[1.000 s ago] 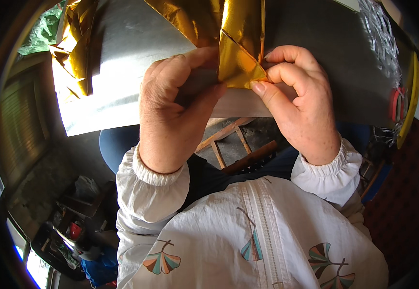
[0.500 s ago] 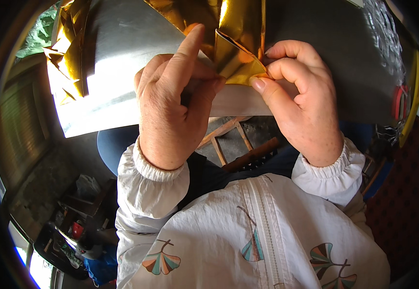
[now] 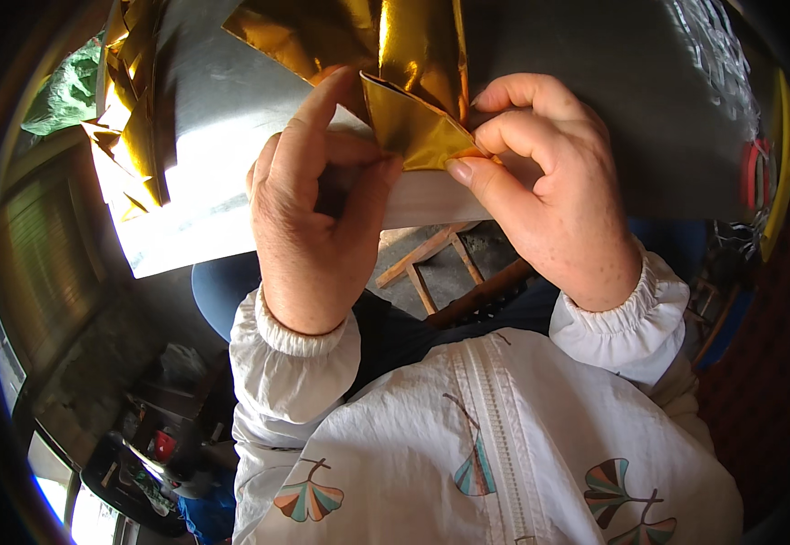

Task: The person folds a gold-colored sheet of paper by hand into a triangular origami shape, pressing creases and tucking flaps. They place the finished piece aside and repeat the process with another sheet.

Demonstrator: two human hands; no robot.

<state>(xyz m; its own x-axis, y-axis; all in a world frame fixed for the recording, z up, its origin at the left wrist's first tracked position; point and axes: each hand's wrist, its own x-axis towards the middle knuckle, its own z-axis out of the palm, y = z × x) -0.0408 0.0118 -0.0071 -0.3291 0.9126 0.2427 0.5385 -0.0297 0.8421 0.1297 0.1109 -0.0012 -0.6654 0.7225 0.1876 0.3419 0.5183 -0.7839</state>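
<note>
Shiny gold foil paper [image 3: 413, 123], partly folded, lies near the front edge of a dark tabletop [image 3: 586, 36]. A triangular flap of it stands toward me between both hands. My left hand [image 3: 313, 209] pinches the flap's left lower corner between thumb and fingers, its index finger raised along the paper's side. At the right lower corner, the thumb and index finger of my right hand [image 3: 549, 173] are closed on the same sheet. The paper's far end runs out of the upper edge of the picture.
Folded gold foil pieces [image 3: 132, 118] are stacked at the table's left. Silvery strands [image 3: 713, 54] hang at the far right, beside a red object [image 3: 756, 173] and a yellow curved edge [image 3: 781, 163]. Below the table is a wooden frame [image 3: 427, 259].
The gold paper and both hands have shifted slightly left in the picture. The front flap stands more upright and shows more of its face. Both hands keep their pinch.
</note>
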